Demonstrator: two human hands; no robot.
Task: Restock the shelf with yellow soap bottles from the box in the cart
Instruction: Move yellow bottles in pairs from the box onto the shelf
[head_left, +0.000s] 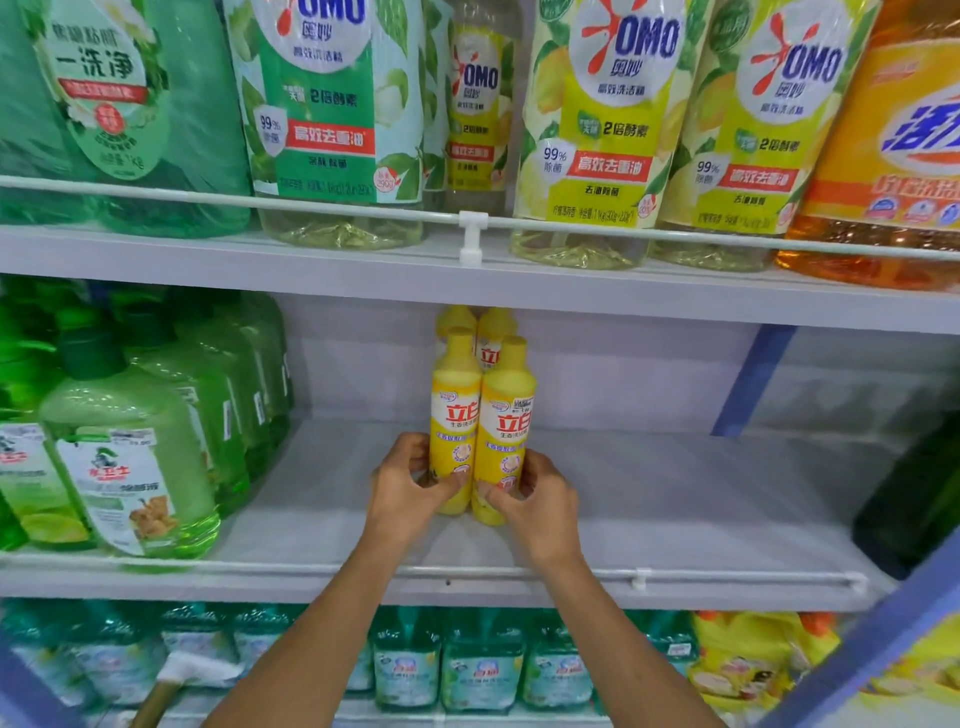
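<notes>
Bottles (upright) between curled fingers

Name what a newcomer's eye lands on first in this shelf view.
Dead centre on the middle shelf, the left hand grips the left yellow soap bottle and the right hand grips the right yellow soap bottle, both upright and side by side, with more yellow bottles behind them. Green bottles crowd that shelf's left end, and large OMO bottles line the shelf above.
</notes>
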